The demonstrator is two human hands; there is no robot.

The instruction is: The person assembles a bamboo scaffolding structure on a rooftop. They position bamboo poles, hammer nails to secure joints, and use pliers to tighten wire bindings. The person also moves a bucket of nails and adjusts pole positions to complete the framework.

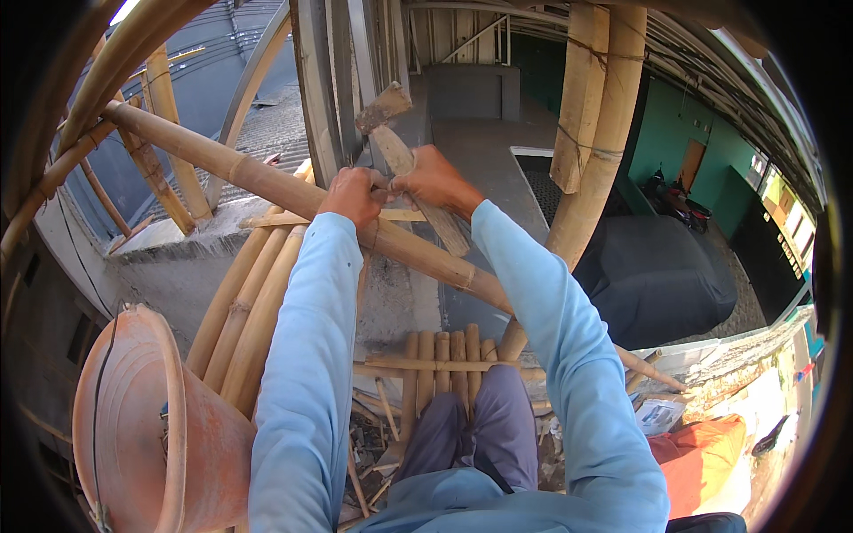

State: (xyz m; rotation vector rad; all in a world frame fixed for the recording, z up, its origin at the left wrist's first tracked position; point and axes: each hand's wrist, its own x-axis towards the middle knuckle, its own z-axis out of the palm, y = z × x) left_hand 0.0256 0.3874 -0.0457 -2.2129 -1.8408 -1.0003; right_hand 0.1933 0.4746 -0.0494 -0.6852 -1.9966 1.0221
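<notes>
My right hand (433,180) is closed around the handle of a wooden mallet (384,108), whose worn brown head points away from me. The handle's lower end (447,235) sticks out below the hand. Beside it, my left hand (351,195) is closed, its fingertips meeting those of my right; whatever they pinch is too small to make out. Both hands are just above a long bamboo pole (258,182) that slants down from far left to right. Behind my left hand stands an upright metal post (362,53). A short bamboo strip (404,215) passes beneath the hands.
An orange plastic bucket (129,417) stands at the near left, beside several bamboo poles (235,320). Tied upright bamboo (600,115) rises on the right. Short bamboo pieces (442,360) lie in front of my knees. Lower down at right are a dark covered shape (657,280) and orange cloth (702,457).
</notes>
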